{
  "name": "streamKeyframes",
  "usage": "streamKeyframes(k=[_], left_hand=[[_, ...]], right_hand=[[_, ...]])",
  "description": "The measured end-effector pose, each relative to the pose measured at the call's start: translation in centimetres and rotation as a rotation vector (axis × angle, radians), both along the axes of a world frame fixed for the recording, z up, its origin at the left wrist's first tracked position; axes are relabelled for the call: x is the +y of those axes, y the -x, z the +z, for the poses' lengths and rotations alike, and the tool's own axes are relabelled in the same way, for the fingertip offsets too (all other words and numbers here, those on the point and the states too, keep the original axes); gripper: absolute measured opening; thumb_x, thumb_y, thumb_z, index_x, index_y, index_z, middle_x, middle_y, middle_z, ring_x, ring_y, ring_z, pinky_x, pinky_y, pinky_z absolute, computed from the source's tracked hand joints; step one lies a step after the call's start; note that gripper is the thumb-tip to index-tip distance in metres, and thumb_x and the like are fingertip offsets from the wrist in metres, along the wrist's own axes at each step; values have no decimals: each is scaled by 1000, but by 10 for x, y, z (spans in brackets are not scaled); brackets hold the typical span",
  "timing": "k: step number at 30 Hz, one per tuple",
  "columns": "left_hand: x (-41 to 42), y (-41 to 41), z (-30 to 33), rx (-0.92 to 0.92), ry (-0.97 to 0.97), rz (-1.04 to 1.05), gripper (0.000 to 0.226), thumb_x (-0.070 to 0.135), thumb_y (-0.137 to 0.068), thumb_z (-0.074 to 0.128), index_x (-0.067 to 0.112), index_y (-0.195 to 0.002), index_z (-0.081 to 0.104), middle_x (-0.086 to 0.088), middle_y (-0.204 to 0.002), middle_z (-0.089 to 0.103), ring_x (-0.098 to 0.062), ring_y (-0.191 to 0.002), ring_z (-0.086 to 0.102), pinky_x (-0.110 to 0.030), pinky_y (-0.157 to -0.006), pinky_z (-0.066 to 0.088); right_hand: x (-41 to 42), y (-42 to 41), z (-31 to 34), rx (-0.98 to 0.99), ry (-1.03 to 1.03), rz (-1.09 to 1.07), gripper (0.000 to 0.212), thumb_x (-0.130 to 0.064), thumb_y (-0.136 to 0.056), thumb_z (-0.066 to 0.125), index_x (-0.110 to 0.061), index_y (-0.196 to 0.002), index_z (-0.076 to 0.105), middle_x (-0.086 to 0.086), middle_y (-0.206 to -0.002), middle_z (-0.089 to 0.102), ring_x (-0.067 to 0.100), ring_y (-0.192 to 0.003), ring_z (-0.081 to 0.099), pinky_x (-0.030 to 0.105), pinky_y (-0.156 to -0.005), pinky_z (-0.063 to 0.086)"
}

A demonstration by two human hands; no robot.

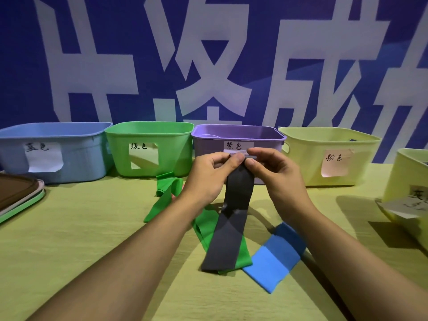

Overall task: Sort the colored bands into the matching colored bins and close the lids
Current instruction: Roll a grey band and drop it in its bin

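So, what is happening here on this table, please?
A person is sorting stretchy bands. Both hands, left hand and right hand, pinch the top edge of a dark grey flat band and lift it in front of the purple plastic bin. A green band and a blue band lie on the yellow-green tablecloth. The bins in view stand open.

Single head-worn view, facing forward and down, close over table (pixel 69 239), bins (pixel 148 135) beyond
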State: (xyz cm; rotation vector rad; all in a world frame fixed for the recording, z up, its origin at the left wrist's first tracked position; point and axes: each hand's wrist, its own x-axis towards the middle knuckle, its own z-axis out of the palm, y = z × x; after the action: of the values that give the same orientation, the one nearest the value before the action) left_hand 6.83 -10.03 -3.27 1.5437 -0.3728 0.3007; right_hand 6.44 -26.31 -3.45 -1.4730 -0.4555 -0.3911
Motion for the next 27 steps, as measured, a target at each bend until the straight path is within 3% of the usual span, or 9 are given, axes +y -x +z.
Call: streamKeyframes(k=[2,4,7,11,17,22,27], left_hand=[[1,-1,-1,-4,8,-14,12,18,-98,68,19,-106,77,-6,-101,80,-20,-100,75,-42,-93,60],[1,-2,-1,-9,8,-8,14,14,-98,68,20,-107,76,-5,-102,80,-19,-102,75,-39,-93,60],[1,-4,-2,-15,10,8,15,11,-96,69,19,-107,76,-5,-103,80,-18,-101,75,-41,-95,59],[2,-2,-1,-32,-22,22,19,11,-96,69,18,-114,75,-1,-105,79,-15,-103,74,-35,-90,61],[2,0,1,-43,-14,15,23,3,-95,68,16,-113,74,-2,-105,79,-10,-102,74,-24,-82,60],[1,0,1,-63,-39,-9,30,-4,-91,70,20,-108,74,0,-109,79,-13,-106,73,-32,-93,59],[1,3,3,-21,-8,-48,31,-7,-91,69,17,-110,73,0,-104,78,-8,-98,74,-24,-84,60]], right_hand=[[0,1,0,31,-5,10,28,-21,-87,74,-20,-115,72,6,-111,75,19,-107,71,28,-85,60],[2,2,0,71,3,3,36,-35,-84,72,-21,-117,72,3,-112,75,17,-108,71,36,-90,61],[4,4,2,165,-29,-12,46,-53,-86,63,-14,-110,74,17,-105,75,29,-100,73,49,-88,60],[4,7,5,292,51,-48,58,-65,-89,52,-13,-99,76,7,-90,79,15,-83,75,25,-65,58],[8,11,4,279,46,41,39,-55,-98,51,-23,-96,75,0,-92,80,11,-90,76,23,-68,60],[8,11,5,263,38,18,38,-48,-99,54,-17,-100,76,4,-92,79,18,-90,76,31,-75,64],[9,8,2,217,9,11,29,-36,-98,60,-13,-97,77,11,-92,78,19,-87,74,33,-77,62]])
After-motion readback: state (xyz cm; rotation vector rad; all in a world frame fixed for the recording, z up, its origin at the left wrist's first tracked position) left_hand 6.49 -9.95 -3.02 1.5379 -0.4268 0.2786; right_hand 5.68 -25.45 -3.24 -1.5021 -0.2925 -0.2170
